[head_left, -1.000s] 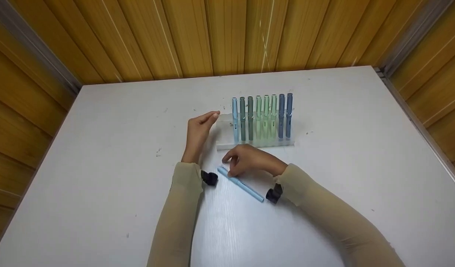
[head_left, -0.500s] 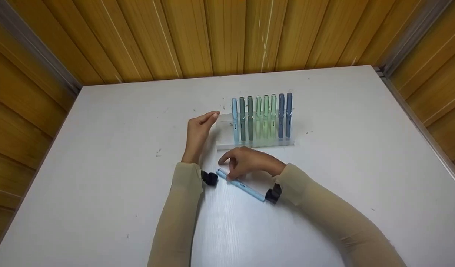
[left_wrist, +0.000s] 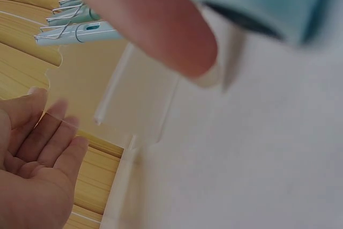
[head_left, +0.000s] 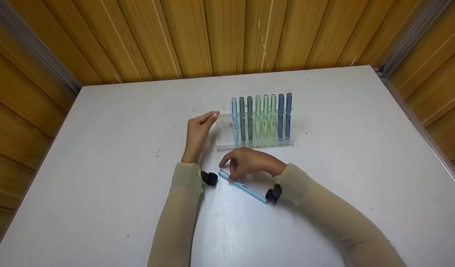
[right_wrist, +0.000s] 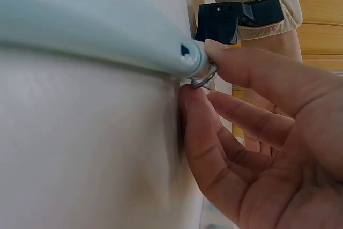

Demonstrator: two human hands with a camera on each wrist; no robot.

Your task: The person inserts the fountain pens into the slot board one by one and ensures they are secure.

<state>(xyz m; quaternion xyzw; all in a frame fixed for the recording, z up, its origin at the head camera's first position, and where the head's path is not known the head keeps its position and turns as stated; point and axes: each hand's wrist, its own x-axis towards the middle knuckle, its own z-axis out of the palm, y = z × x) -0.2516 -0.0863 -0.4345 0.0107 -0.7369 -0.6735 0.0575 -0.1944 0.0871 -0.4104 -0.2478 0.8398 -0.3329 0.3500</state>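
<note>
A light blue pen [head_left: 244, 186] lies slantwise on the white table [head_left: 101, 155], in front of a clear rack [head_left: 255, 144] that holds several upright pens [head_left: 261, 116] in blue, grey and green. My right hand [head_left: 231, 171] pinches the lying pen near its upper left end. In the right wrist view the thumb [right_wrist: 201, 132] and index finger [right_wrist: 252, 71] meet at the pen's [right_wrist: 96, 30] wire clip. My left hand [head_left: 204, 121] stands on its edge just left of the rack, fingers straight and holding nothing. Its open palm [left_wrist: 35, 156] shows in the left wrist view, beside the rack [left_wrist: 134, 97].
Wooden panel walls [head_left: 227, 37] close the table in at the back and both sides. A small black camera sits on each wrist [head_left: 209, 178] [head_left: 274, 194]. The rack's left part holds no pens.
The right hand's fingers have closed on the lying pen, and the pen has shifted slightly towards the right wrist. The left hand and the rack have not moved.
</note>
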